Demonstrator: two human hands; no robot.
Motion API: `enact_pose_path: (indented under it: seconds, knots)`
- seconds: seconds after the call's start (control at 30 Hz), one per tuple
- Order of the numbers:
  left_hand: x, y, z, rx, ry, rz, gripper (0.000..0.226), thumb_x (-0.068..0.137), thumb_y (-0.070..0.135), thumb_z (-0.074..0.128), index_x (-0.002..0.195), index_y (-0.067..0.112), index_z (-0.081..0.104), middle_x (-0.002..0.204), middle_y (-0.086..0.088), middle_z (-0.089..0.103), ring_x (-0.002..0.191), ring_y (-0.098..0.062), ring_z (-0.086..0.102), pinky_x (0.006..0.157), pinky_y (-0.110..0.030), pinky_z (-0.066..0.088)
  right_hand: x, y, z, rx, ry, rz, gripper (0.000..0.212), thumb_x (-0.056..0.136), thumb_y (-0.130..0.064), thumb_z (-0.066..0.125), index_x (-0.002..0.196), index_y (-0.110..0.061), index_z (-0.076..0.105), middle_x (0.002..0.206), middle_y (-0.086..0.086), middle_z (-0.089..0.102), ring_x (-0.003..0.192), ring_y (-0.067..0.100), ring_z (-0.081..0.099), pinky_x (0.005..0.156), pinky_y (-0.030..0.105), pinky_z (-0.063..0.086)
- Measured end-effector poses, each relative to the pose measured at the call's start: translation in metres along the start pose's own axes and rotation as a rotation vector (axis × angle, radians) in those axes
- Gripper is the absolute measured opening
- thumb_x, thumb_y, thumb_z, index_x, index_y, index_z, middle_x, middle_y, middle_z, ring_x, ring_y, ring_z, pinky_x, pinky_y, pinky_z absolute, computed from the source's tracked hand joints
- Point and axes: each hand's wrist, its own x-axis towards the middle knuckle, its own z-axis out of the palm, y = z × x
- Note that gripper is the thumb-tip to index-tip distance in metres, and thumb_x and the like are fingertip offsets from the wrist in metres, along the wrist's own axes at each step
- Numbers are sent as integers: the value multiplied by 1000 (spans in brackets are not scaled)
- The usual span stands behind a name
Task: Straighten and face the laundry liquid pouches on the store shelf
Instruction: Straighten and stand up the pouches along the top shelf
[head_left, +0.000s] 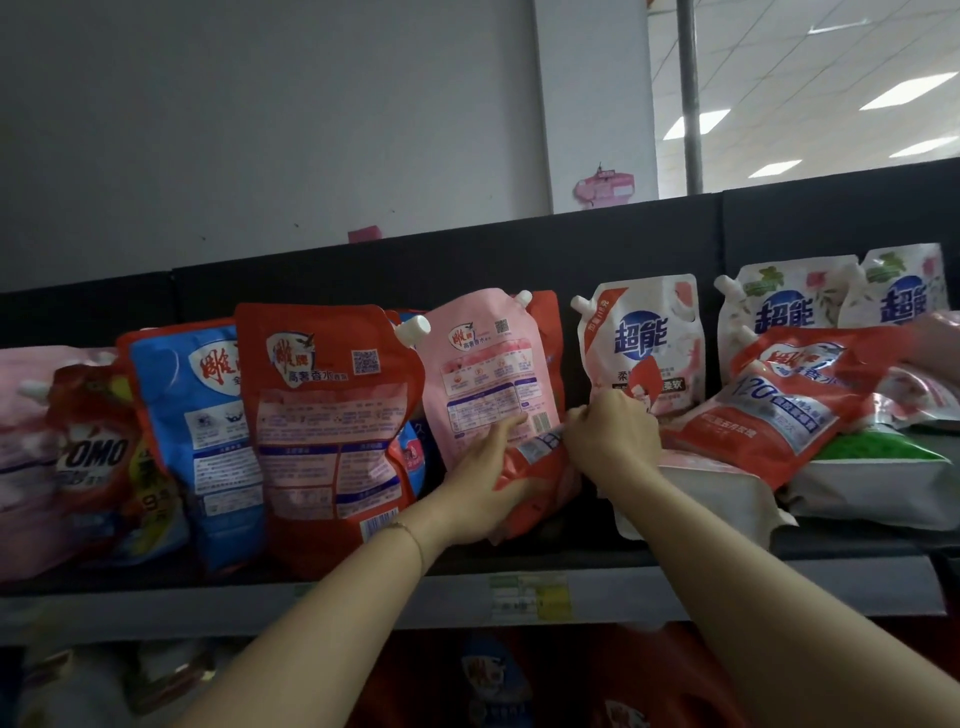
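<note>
Both hands are working the pink pouch, mid-shelf, standing back-label out. Left hand is gripping its lower front, fingers spread on the label. Right hand is pinching the crumpled red pouch just beside it. Large red pouch is standing left; white pouch behind right.
</note>
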Motion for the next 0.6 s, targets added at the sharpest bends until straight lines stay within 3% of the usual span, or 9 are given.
enact_pose_path:
  seconds: [0.1, 0.2, 0.3, 0.43, 0.6]
  knots:
    - [-8, -12, -8, -29, 34, 70, 59, 89, 31, 63, 137, 44, 32, 146, 7, 37, 135, -13, 34, 113, -42, 31, -9, -13, 4, 10, 108, -111, 28, 90, -21, 45, 64, -10, 46, 75, 6, 49, 73, 28, 51, 63, 29, 30]
    - [-13, -19, -17, -58, 53, 82, 57, 89, 24, 66, 129, 50, 35, 136, 13, 47, 123, -3, 46, 107, -30, 39, -17, -29, 8, 42, 215, -242, 30, 92, -17, 46, 63, -8, 51, 75, 2, 47, 68, 21, 46, 63, 29, 31]
    - [-15, -25, -24, -37, 129, 112, 61, 89, 17, 66, 135, 40, 35, 128, 15, 53, 116, 1, 51, 98, -18, 40, -18, -46, 17, 34, 294, -414, 21, 87, -10, 55, 69, -2, 62, 75, 8, 56, 68, 26, 53, 67, 34, 41]
    - [-16, -33, -24, 19, 271, 48, 59, 92, 11, 59, 140, 24, 29, 121, 18, 45, 114, 0, 45, 87, -10, 34, -15, -65, 32, -85, 341, -610, 22, 66, -1, 76, 55, -7, 59, 59, 8, 59, 52, 25, 55, 53, 32, 46]
    - [-7, -31, -14, 112, 349, -93, 40, 93, 25, 52, 130, 20, 38, 116, 3, 60, 104, -20, 59, 82, -32, 49, -7, -78, 43, -227, 280, -822, 15, 60, -8, 80, 63, -10, 65, 65, 7, 62, 59, 25, 59, 59, 35, 52]
